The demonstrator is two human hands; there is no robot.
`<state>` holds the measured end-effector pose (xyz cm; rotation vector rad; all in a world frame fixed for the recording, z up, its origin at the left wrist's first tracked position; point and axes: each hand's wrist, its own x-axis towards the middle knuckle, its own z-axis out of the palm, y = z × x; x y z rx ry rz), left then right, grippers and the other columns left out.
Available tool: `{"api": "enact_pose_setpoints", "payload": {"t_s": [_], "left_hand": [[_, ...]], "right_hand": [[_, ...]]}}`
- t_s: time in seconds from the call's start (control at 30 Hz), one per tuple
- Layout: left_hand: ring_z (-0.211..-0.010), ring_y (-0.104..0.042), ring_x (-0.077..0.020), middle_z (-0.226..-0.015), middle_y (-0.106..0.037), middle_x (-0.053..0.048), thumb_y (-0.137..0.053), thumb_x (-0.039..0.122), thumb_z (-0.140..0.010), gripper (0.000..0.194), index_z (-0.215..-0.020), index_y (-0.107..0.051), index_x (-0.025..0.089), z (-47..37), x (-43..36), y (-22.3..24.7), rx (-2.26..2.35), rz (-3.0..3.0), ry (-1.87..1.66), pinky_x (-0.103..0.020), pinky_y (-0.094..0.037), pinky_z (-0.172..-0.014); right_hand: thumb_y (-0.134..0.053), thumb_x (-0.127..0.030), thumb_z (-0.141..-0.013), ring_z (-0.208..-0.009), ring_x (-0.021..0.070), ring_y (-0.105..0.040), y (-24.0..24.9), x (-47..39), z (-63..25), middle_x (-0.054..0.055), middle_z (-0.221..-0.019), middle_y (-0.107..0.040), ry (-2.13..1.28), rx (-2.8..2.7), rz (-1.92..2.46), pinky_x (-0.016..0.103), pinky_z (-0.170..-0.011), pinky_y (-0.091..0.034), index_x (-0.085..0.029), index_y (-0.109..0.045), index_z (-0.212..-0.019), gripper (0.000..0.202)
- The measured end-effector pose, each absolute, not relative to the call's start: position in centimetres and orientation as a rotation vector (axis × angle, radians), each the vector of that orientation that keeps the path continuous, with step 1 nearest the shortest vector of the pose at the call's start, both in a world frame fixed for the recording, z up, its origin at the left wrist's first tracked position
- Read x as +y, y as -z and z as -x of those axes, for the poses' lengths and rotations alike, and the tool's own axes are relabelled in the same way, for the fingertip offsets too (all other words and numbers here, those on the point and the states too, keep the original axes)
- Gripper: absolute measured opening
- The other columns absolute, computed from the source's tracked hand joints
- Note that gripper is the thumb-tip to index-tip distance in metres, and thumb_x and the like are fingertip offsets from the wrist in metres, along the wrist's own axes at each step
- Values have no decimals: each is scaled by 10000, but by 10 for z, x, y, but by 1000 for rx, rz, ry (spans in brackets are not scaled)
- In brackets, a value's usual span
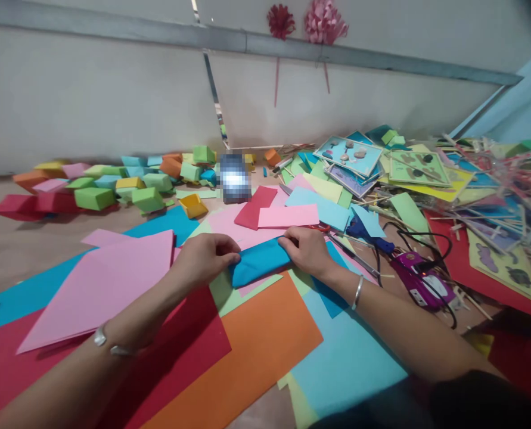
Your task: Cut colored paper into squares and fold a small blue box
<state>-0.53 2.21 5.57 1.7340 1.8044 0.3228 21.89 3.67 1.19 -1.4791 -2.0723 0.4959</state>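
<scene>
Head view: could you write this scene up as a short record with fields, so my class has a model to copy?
Left hand: pinches the left end of the folded blue paper
Right hand: holds the right end of the same paper
Left of the hands: pink sheets
Nearer the camera: orange sheet
Back left: boxlike paper pieces in several colours
Right: purple device
Wall: red pompom, pink pompom

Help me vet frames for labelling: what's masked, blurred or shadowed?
In the head view, a pixelated patch hides one object; same view, sticks at far right smear; same view, shadow darkens the red sheet beside the left forearm; same view, the folded blue paper reads clearly.
</scene>
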Motion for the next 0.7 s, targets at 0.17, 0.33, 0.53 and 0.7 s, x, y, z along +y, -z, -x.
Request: {"api": "enact_pose_setpoints", "payload": {"t_s": [0.17,0.33,0.53,0.7], "left_hand": [[-703,-633,-195,-685,-689,13,-608,344,-693,116,-689,-620,229,1,21,-47,1806,-1777,-370,-278,-412,-617],[-677,-617,-190,-684,-686,13,-582,297,-740,81,-692,-602,235,0,15,-45,1797,-1881,-347,-282,-397,-609],[-734,-626,-208,-784,-694,-30,-528,227,-787,138,-730,-654,225,1,12,-37,1766,-2033,-391,-301,-426,-648],[-802,-639,-205,-890,-677,-54,-498,198,-826,259,-831,-756,220,6,16,-25,1654,-2130,-415,-301,-466,-685]], "right_hand": [[-616,-276,-948,-734,157,-605,-6,41,-218,33,-760,-700,-418,-2166,1538,260,-628,-297,-165,-655,-746,234],[-605,-269,-963,-751,161,-596,-6,38,-217,54,-811,-708,-335,-2264,1571,268,-637,-293,-159,-640,-763,231],[-579,-256,-973,-723,162,-565,-4,37,-217,50,-777,-674,-267,-2302,1527,268,-637,-295,-167,-601,-758,234],[-596,-255,-961,-717,162,-546,-1,37,-217,39,-770,-659,-267,-2292,1525,271,-633,-288,-174,-583,-755,221]]}}
